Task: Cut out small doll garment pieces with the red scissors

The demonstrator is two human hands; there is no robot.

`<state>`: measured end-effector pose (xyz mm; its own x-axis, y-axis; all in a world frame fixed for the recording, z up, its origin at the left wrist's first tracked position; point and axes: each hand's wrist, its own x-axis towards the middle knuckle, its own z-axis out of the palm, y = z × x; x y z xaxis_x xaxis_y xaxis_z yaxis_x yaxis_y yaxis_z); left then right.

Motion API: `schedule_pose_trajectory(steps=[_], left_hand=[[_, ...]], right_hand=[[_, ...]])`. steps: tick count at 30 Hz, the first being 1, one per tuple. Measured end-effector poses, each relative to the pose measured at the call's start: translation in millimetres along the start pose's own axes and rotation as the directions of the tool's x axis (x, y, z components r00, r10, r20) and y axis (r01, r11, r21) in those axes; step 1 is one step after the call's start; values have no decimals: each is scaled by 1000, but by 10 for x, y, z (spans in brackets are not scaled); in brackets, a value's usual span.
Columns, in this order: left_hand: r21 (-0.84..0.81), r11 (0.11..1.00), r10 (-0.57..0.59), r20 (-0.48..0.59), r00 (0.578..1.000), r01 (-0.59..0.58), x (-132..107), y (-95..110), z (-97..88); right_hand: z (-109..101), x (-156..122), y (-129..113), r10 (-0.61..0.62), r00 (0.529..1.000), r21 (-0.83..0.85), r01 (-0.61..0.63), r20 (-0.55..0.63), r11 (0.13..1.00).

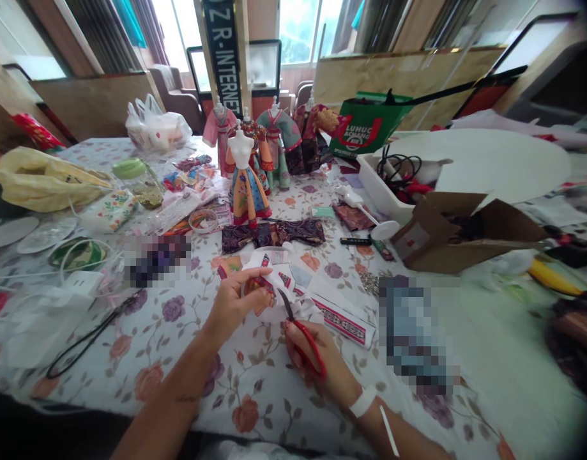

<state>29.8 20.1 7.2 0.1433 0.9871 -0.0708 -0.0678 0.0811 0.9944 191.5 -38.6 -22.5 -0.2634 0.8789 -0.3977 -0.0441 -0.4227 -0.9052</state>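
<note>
My left hand (pixel 236 300) pinches a small piece of printed white fabric (pixel 273 281) just above the flowered tablecloth (pixel 178 358). My right hand (pixel 317 361) grips red-handled scissors (pixel 305 335), whose dark blades point up-left at the fabric's edge. A patterned strip (pixel 343 319) lies on the cloth to the right of the blades. Dark purple brocade pieces (pixel 274 233) lie just beyond the fabric.
Several small mannequins in colourful dresses (pixel 248 172) stand at the table's middle back. An open cardboard box (pixel 460 230), a white tray of cables (pixel 398 182) and a green bag (pixel 370 128) sit to the right. Plastic bags (pixel 44 179), a charger and cord (pixel 73 300) lie on the left.
</note>
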Motion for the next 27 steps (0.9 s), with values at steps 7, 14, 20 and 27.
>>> schedule_pose_trajectory(steps=[7,14,20,27], left_hand=[[100,994,23,130,991,-36,26,9,-112],[66,998,-19,189,982,7,25,-20,-165],[85,996,-28,197,980,11,24,-40,-174],[109,993,-70,224,972,47,28,-63,-171]], right_hand=[[-2,2,7,0,1000,-78,0,0,997],[-4,-4,-33,-1,1000,-106,3,17,994],[-16,-1,-16,7,1000,-97,-5,20,995],[-24,-4,-14,-36,998,-75,39,44,996]])
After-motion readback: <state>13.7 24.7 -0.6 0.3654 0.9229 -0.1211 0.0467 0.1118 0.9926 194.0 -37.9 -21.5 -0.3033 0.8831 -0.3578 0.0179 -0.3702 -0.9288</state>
